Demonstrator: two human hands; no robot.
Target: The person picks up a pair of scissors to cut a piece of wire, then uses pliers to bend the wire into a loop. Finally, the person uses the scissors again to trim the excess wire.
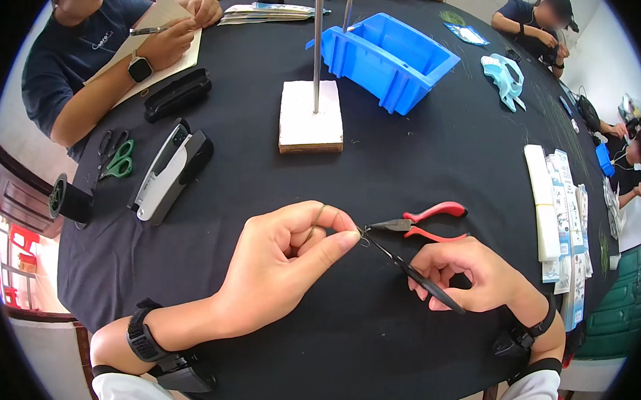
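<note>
The left hand (280, 267) pinches a thin thread (366, 242) between thumb and forefinger, over the table's (293, 368) near half. The right hand (473, 272) grips a slim black tool (430, 285), tip at the thread. Red-handled pliers (407, 225) lie just beyond. Between the forearms, a stretch of cloth reaches the near edge. Packets (570, 223) lie along the right edge; a stapler (170, 175) sits toward the left edge.

Stapler (168, 173) and white base (298, 121) leave a gap; pliers (409, 224) obstruct the right hand (480, 270)
</note>
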